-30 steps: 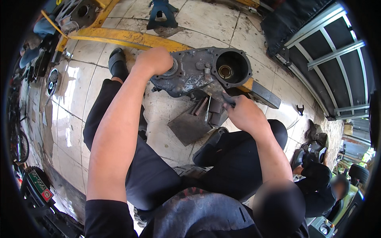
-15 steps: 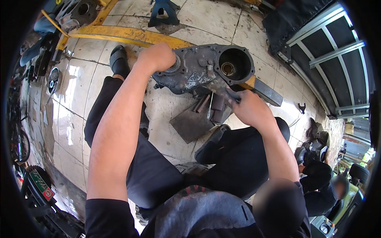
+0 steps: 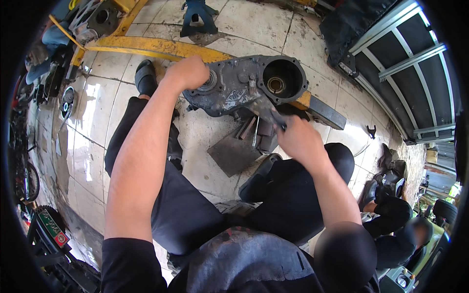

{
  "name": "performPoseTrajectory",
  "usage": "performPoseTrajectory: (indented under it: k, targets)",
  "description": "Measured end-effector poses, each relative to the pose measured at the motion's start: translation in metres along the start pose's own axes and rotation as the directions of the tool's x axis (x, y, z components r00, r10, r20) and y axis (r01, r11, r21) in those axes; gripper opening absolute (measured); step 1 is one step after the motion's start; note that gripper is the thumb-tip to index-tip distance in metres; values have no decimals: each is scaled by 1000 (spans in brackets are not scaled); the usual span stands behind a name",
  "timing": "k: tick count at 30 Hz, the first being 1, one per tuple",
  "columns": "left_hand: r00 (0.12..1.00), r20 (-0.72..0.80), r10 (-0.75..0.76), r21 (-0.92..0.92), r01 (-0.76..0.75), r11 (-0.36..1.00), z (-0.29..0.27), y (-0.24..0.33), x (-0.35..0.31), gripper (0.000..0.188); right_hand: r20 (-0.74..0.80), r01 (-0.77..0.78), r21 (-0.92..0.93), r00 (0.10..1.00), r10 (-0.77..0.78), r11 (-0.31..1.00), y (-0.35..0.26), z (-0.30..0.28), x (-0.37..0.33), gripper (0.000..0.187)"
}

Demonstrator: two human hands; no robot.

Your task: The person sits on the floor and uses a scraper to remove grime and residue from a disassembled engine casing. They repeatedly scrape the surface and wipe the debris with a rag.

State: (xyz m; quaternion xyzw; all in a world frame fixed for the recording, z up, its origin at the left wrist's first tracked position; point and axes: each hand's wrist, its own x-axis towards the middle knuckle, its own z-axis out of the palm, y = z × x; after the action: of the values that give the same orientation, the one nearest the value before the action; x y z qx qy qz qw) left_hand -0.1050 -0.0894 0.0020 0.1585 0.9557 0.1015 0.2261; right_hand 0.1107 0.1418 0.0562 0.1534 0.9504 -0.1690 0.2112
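Observation:
A grimy grey metal gearbox housing (image 3: 244, 88) with a round open bore (image 3: 281, 80) rests on the tiled floor between my feet. My left hand (image 3: 188, 73) is closed on its left end, steadying it. My right hand (image 3: 298, 139) grips a thin dark hand tool (image 3: 273, 116) whose tip presses against the housing's lower right edge. Flat metal pieces (image 3: 234, 154) and a few slim tools (image 3: 255, 133) lie on the floor just below the housing.
A yellow steel frame (image 3: 151, 46) crosses the floor behind the housing, with a blue jack stand (image 3: 195, 17) beyond it. Engine parts lie far left (image 3: 95, 19). Another person sits at the lower right (image 3: 391, 219). A metal grille (image 3: 405, 63) stands right.
The housing has shifted slightly right and farther from me. My right hand and its tool followed, still at the housing's lower edge. My left hand keeps its grip.

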Motion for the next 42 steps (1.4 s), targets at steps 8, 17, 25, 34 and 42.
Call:
performPoseTrajectory:
  k: [8, 17, 25, 34, 42]
  targets:
    - [999, 33, 6, 8, -7, 1000, -7, 1, 2, 42, -8, -135, 141, 990, 138, 981, -9, 16, -11, 38]
    - [997, 55, 47, -10, -46, 999, -7, -1, 4, 43, -53, -1, 124, 999, 8, 992, 18, 16, -42, 53]
    - [999, 15, 51, -22, -50, 998, 0, -5, 6, 43, 5, 139, -271, 990, -144, 952, 14, -34, -17, 42]
    - [998, 60, 16, -51, -13, 999, -6, 0, 2, 43, -93, -35, -358, 996, 2, 933, 5, -38, 25, 27]
    - [1000, -11, -17, -18, 17, 1000, -4, 5, -3, 39, -164, 22, -217, 985, -59, 976, 34, -34, 24, 27]
